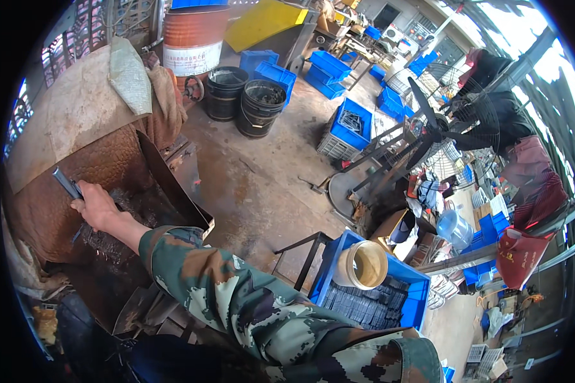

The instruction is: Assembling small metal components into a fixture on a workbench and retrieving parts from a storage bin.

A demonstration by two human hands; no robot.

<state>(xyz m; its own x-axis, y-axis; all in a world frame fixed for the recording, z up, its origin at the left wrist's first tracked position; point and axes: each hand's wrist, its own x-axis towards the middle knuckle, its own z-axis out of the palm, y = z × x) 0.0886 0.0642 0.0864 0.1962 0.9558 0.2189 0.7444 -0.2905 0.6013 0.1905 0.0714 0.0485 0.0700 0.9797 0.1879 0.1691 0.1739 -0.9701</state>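
My right hand (98, 207), at the end of a camouflage sleeve (223, 281), is closed around a narrow grey metal piece (65, 182) whose end sticks out past the fingers. I cannot make out exactly what kind of part it is. The hand hangs over a rusty metal trough (83, 223) with a brown, rough-textured back wall. Below the fingers lies a dark, shaggy mass (112, 239), partly covered by my wrist. My left hand does not show.
A blue crate (418, 300) of stacked dark blocks, with a beige bucket (361, 265) on it, stands right of my arm. Two black buckets (262, 108) and a rusty drum (195, 38) are farther off. A large fan (436, 131) stands at the right.
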